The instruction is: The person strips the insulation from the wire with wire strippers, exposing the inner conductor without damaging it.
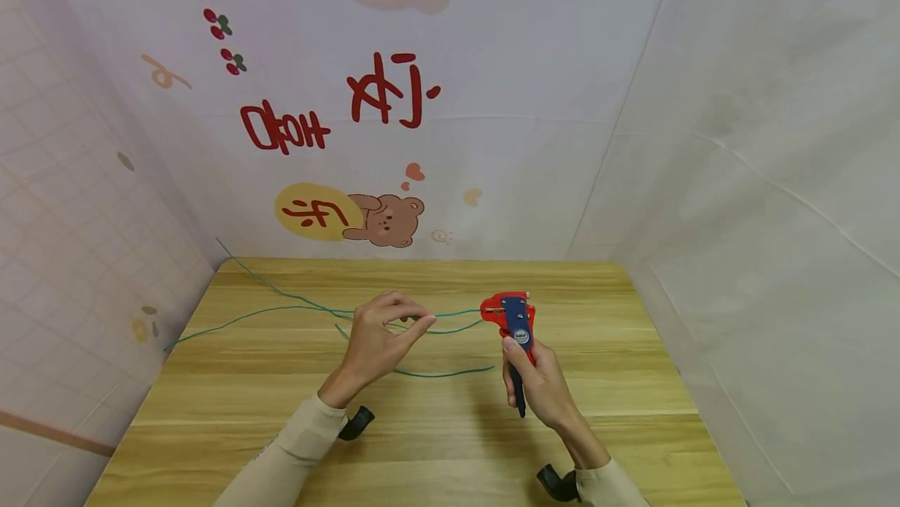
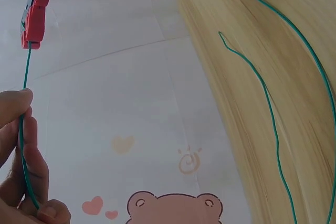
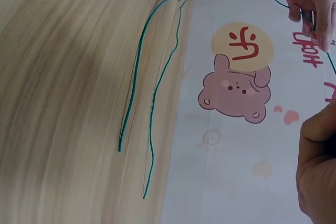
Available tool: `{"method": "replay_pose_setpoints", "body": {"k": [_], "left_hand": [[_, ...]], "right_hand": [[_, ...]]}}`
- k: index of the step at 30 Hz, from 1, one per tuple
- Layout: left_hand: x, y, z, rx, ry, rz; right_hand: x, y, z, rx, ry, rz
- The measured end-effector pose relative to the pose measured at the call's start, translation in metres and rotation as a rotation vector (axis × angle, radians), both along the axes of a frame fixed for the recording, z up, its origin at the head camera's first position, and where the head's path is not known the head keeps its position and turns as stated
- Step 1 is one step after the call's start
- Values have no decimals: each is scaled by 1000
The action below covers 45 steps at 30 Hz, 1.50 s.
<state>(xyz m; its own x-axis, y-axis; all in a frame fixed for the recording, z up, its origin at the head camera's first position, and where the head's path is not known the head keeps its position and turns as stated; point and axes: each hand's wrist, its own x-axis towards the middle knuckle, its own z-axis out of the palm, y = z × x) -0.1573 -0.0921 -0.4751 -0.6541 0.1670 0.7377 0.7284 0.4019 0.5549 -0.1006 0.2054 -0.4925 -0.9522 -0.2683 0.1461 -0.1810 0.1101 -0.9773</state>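
Note:
My left hand [image 1: 380, 339] pinches a thin green wire [image 2: 27, 72] between thumb and fingertips, above the table. From the pinch, the wire runs straight into the nose of a red and blue wire stripper [image 1: 516, 318]. My right hand [image 1: 547, 388] grips the stripper by its handles, thumb up near the round label. In the left wrist view, the red head of the tool [image 2: 34, 24] closes around the wire's end. The right wrist view shows my left hand [image 3: 315, 6] with the wire trailing off beyond it; there the tool is out of sight.
Two more green wires, a thicker one [image 3: 137, 66] and a thinner one [image 3: 152, 124], lie on the wooden table [image 1: 436, 444]. A printed white cloth wall [image 1: 506, 140] rises behind the table's back edge, with cloth on both sides. Black curved pieces [image 1: 357, 423] sit at the wrists.

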Motion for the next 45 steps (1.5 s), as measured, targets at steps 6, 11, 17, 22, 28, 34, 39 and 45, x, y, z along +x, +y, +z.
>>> {"method": "replay_pose_setpoints", "body": {"k": [6,11,17,22,28,34,39,45], "left_hand": [[-1,-27,-1,9,-66,76],[-2,-35,1,27,-95,67],[-2,-31,1,28,-93,47],[-3,-29,-2,25,-59,49],[-3,-21,-3,17,-38,16],[0,-11,-4,-2,-19,-13],[2,-3,-6,-16,-27,-34],[4,4,-7,-37,-40,-59]], "right_hand": [[0,24,10,-96,-1,-88],[-1,34,12,-94,20,-100],[0,33,9,-98,9,-79],[0,35,8,-89,4,-85],[-2,41,5,-90,-2,-83],[-4,48,3,-89,1,-73],[-6,55,2,-92,3,-68],[-8,62,0,-82,-8,-80]]}}
